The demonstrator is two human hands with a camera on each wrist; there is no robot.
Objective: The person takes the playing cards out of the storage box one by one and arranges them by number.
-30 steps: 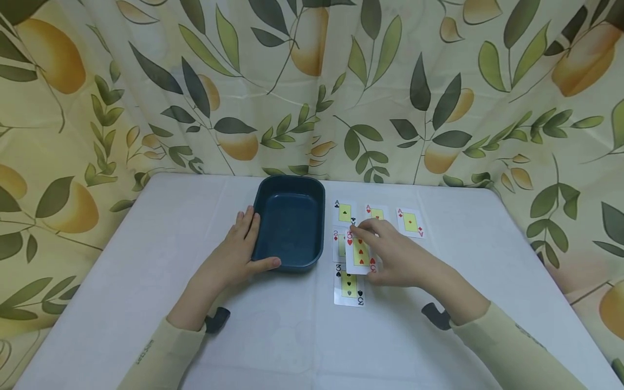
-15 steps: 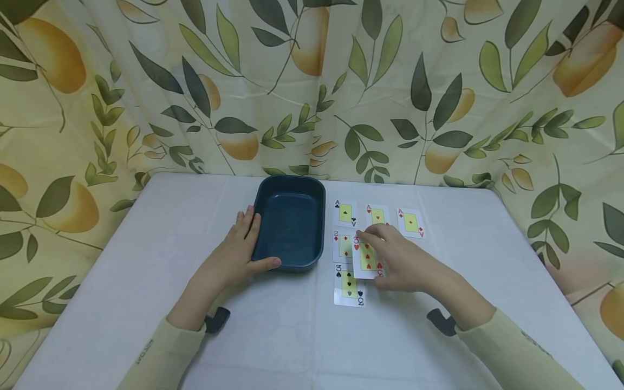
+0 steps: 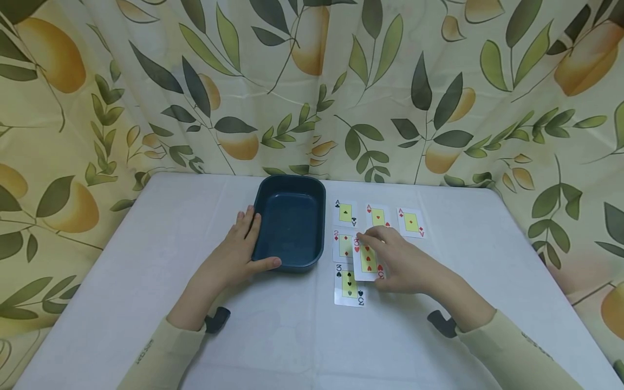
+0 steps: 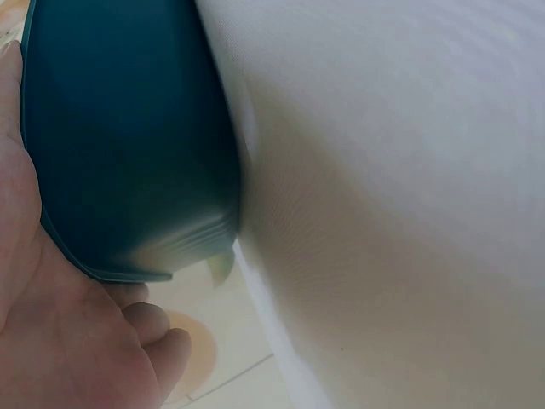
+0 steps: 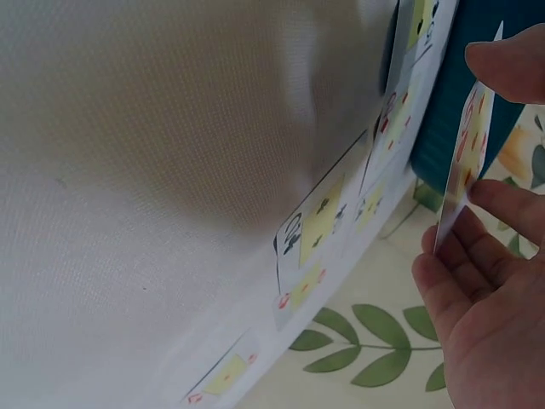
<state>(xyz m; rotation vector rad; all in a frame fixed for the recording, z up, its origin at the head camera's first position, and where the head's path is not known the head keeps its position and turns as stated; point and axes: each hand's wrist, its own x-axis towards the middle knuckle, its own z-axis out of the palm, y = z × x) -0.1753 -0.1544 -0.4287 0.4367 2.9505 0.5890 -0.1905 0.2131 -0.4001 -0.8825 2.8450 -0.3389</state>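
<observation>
In the head view my left hand lies against the left side of a dark blue rectangular tray, fingers straight along the outer wall and thumb at the front corner. My right hand pinches a three of hearts playing card by its edges, face up, over the laid-out cards. In the right wrist view this card is edge-on between thumb and fingertips, raised off the cloth. Below it lie the two of diamonds and three of spades. A clubs card shows under the hand, hidden in the head view.
Across the back of the card rows are the ace of clubs, ace of hearts and ace of diamonds. A white cloth covers the table, and a fruit-patterned curtain hangs behind it.
My right hand has moved slightly right and toward me with the three of hearts, uncovering more of the two of diamonds. The left hand and tray have stayed put.
</observation>
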